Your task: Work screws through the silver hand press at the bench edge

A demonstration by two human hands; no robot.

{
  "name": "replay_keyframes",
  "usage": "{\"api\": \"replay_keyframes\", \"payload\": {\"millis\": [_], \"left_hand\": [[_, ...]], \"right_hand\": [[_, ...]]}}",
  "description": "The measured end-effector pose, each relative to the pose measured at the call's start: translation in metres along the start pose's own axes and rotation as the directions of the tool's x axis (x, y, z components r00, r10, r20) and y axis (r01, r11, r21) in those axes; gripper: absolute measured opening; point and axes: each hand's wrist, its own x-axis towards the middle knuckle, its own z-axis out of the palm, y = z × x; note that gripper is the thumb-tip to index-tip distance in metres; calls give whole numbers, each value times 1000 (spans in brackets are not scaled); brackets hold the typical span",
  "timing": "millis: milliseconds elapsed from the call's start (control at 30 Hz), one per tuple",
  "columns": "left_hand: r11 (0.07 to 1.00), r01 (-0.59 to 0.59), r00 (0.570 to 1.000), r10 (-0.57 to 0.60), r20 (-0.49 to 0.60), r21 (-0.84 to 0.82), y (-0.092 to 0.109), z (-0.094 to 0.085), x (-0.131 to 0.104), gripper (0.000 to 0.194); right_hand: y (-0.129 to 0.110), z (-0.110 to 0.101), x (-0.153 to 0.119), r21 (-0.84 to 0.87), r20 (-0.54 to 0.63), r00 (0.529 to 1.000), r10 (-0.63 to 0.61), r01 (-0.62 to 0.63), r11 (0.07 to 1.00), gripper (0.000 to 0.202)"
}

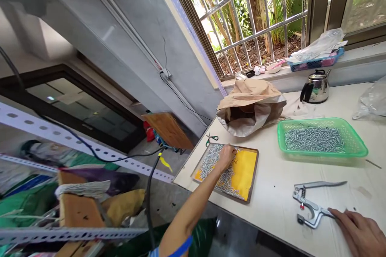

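My left hand (227, 156) is in the shallow tray (253, 176), its fingers curled down among small silver metal pieces (211, 160); what they pinch is hidden. Yellow paper (244, 168) lines the tray's bottom and is bare on the right side. At the lower right, my right hand (362, 229) has its fingers closed at the handle end of metal hand-press pliers (313, 211). The pliers lie on the table with their handles spread and jaws pointing left.
A green plastic basket (358, 149) of similar metal pieces stands behind the pliers. An open brown paper sack (256, 96), scissors (212, 139) and a kettle (318, 88) are on the white table (271, 192). A black cable (149, 192) hangs left of my arm.
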Motion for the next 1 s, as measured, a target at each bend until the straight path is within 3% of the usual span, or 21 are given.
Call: {"api": "replay_keyframes", "payload": {"millis": [200, 333, 533, 633, 700, 767, 867, 933, 1000], "left_hand": [[987, -125, 992, 126, -8, 100, -2, 13, 6, 23], [973, -185, 982, 188, -10, 139, -4, 16, 2, 25], [957, -234, 968, 246, -52, 174, -8, 11, -8, 30], [978, -190, 970, 201, -140, 85, -9, 6, -13, 26], [985, -133, 976, 110, -188, -109, -5, 5, -21, 22], [906, -86, 991, 33, -133, -414, 7, 7, -35, 19], [586, 28, 990, 95, 103, -810, 43, 19, -67, 30], [420, 130, 956, 187, 225, -898, 72, 31, -92, 34], [328, 219, 919, 247, 307, -919, 99, 42, -113, 35]], "right_hand": [[6, 0, -2, 1, 41, 998, -51, 51, 999, 33], [-7, -14, 18, 65, 76, 997, 21, -26, 998, 32], [-23, -42, 50, 59, 306, 950, 55, -76, 995, 28], [-24, -49, 56, 37, 379, 923, 62, -82, 996, 30], [-24, -50, 57, 31, 399, 915, 63, -82, 996, 33], [-25, -49, 56, 44, 411, 910, 56, -81, 996, 33], [-27, -45, 54, 76, 402, 915, 38, -75, 994, 28], [-29, -44, 53, 67, 366, 930, 30, -58, 996, 25], [-32, -46, 54, 27, 328, 944, 18, -28, 999, 24]]}}
